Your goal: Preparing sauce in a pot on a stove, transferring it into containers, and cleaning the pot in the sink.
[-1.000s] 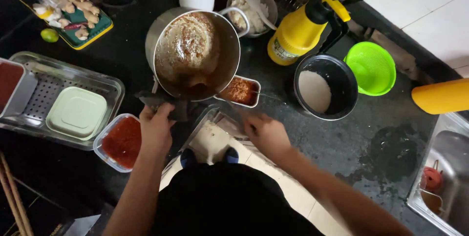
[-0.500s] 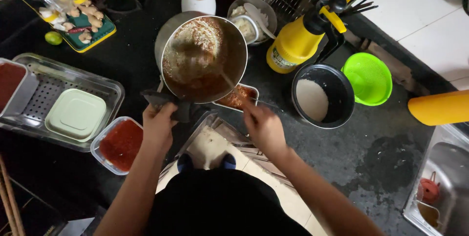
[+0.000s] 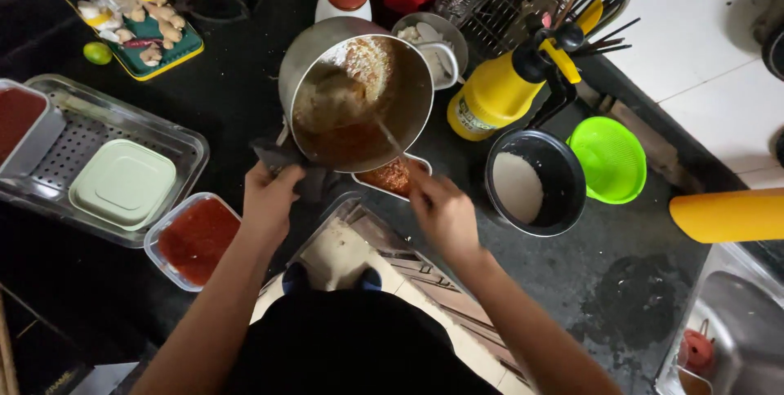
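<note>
Pot (image 3: 359,101) is tilting over the small tray (image 3: 390,176): left hand (image 3: 269,199) gripping its handle through a cloth (image 3: 286,160), right hand (image 3: 441,211) closed on a spoon (image 3: 390,140), scraping sauce out.

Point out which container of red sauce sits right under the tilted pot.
The small rectangular tray below the steel pot, by the right hand; the plastic tub sits apart, left.

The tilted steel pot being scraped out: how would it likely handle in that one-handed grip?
The steel pot looks nearly emptied, so probably light. The left hand grips it through a dark cloth, so it may be hot or slippery. Held tilted over the small tray, it could swing if the grip loosens.
</note>
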